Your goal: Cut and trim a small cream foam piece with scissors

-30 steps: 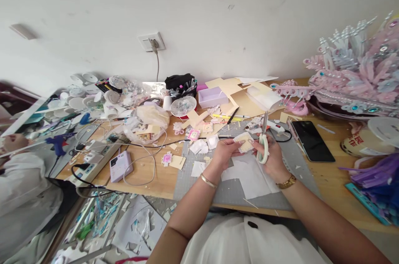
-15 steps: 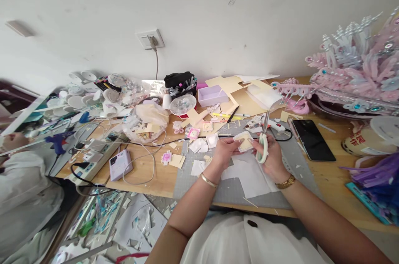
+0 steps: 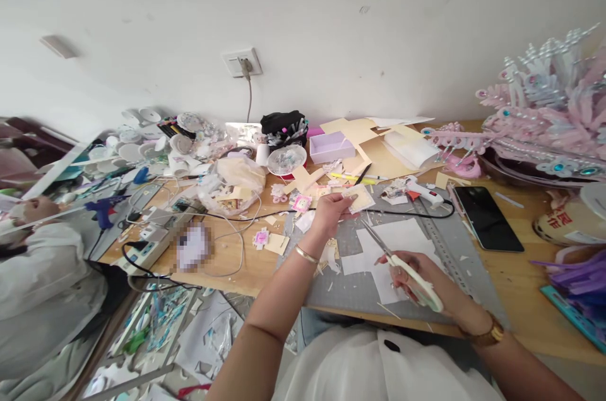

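Note:
My left hand (image 3: 330,211) pinches a small cream card piece with white edging (image 3: 362,200) above the back of the grey cutting mat (image 3: 341,293). In my right hand (image 3: 426,271) is a pair of scissors (image 3: 377,239), its pale handles around my fingers and its blades pointing up and left toward the card, apart from it. Beneath the scissors lies cut white paper (image 3: 411,233). A pink-framed decorated square (image 3: 302,203) rests just left of my left hand, with paper scraps nearby.
A metal ruler (image 3: 445,256), white glue gun (image 3: 423,191) and black phone (image 3: 490,218) lie to the right. Behind are a lilac box (image 3: 332,146) and cream sheets. At left sit a power strip (image 3: 151,249), cables, a blue glue gun (image 3: 101,210) and a co-worker's sleeve (image 3: 57,262).
My hands have moved apart. The scissors came down from upright near the card and now point up-left, while my left hand carried the card slightly up and left. The view shifted a little.

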Demonstrator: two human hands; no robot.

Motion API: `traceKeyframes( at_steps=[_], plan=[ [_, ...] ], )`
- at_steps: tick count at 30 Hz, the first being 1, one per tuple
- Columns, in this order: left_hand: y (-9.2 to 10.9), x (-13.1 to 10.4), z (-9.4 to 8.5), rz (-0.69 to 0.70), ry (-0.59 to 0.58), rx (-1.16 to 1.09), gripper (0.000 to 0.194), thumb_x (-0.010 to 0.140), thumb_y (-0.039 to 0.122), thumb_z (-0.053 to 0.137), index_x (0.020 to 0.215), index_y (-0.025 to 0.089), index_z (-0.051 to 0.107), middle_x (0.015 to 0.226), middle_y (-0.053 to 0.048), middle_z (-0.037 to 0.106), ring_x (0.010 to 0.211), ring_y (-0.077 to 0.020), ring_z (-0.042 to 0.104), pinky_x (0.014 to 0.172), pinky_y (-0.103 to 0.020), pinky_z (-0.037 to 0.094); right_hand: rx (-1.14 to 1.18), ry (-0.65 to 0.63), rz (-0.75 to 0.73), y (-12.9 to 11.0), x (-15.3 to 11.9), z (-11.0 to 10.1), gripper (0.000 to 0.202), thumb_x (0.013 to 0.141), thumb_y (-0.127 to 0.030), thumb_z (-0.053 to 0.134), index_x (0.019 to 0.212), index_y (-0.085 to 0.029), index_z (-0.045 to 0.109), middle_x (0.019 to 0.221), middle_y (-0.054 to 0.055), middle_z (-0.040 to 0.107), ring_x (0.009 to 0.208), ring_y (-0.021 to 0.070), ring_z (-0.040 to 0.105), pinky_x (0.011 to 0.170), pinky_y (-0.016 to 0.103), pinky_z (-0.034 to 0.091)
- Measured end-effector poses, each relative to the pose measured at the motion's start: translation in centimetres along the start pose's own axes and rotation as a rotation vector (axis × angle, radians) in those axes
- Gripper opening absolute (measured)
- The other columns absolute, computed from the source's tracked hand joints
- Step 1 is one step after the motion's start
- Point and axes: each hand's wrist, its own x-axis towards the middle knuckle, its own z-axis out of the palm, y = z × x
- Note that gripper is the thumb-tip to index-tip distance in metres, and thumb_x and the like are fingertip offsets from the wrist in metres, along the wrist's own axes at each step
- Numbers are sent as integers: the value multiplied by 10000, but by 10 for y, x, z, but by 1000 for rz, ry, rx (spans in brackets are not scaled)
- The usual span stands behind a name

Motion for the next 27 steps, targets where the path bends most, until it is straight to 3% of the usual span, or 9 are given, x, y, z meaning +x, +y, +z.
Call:
traceKeyframes(
  at_steps=[5, 15, 21, 27],
  plan=[
    [-13, 0, 1, -41, 9, -27, 584, 357, 537, 971, 528, 172, 548, 495, 84, 423, 503, -65, 431, 632, -320, 600, 76, 71, 9, 14, 9, 15, 532, 584, -611, 853, 825, -155, 727, 506, -55, 562, 362, 59, 408, 359, 191, 304],
    [-11, -8, 4, -64, -14, -90, 526, 411, 507, 970, 595, 163, 617, 625, 9, 609, 614, -133, 614, 643, -314, 581, 172, 123, 73, 22, 11, 17, 486, 527, -463, 904, 883, -173, 744, 530, -64, 574, 387, 63, 429, 362, 187, 326],
    [-11, -10, 7, -67, 25, -84, 579, 323, 543, 973, 553, 166, 598, 597, 15, 603, 561, -111, 581, 572, -269, 543, 165, 135, 95, 15, 13, 23, 496, 509, -510, 892, 845, -179, 739, 494, -72, 543, 365, 64, 412, 354, 197, 341],
    [-11, -11, 7, -52, 29, -83, 579, 344, 552, 968, 557, 170, 590, 564, 37, 557, 539, -104, 561, 560, -267, 534, 148, 128, 106, 13, 13, 23, 534, 475, -549, 903, 837, -199, 724, 484, -76, 541, 368, 73, 421, 358, 203, 356]
  ],
)
